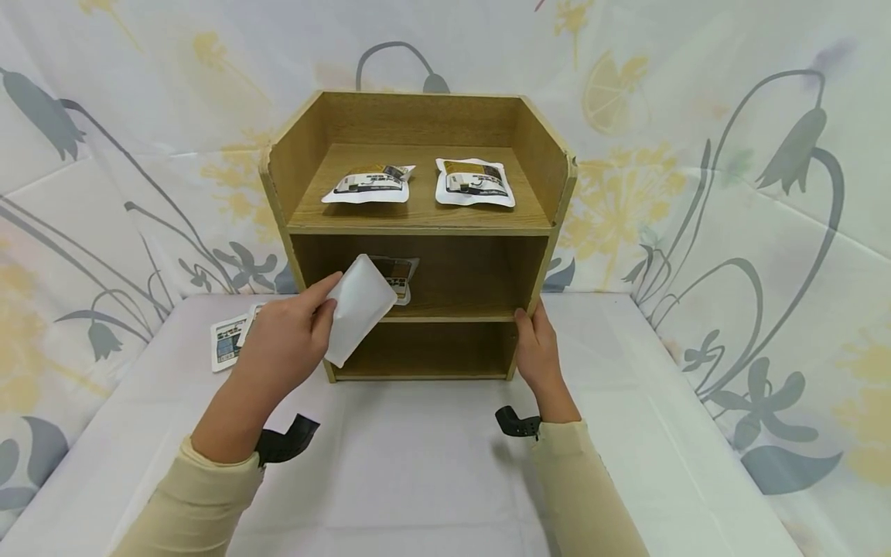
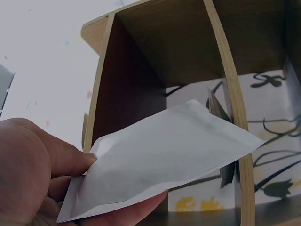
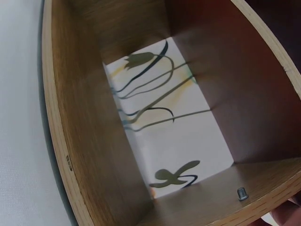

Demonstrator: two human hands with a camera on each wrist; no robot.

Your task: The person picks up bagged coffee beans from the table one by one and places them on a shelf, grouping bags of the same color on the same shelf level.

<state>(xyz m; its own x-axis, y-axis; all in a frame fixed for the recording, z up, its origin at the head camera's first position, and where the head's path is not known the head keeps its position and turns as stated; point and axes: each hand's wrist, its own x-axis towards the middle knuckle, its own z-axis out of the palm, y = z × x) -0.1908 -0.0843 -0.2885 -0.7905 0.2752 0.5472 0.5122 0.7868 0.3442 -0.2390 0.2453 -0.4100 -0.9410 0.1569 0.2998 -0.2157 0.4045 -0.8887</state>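
A white packet point(image 1: 358, 309), its plain back showing, is pinched between the thumb and fingers of my left hand point(image 1: 285, 340). In the left wrist view the packet point(image 2: 160, 150) is tilted in front of the shelf opening. My right hand point(image 1: 539, 348) grips the right side panel of the wooden shelf unit point(image 1: 418, 120), low down near the middle board. On that middle board, partly hidden behind the held packet, a printed packet point(image 1: 404, 271) stands at the left. Two more printed packets, a left one point(image 1: 369, 186) and a right one point(image 1: 476, 183), lie on the top board.
Several printed packets point(image 1: 226, 344) lie on the white-covered table point(image 1: 418, 464) left of the unit, partly behind my left hand. A flowered cloth point(image 1: 731, 155) hangs behind. The bottom compartment point(image 3: 160, 136) has an opening at its back, and a small metal peg point(image 3: 242, 193) sticks out of its side.
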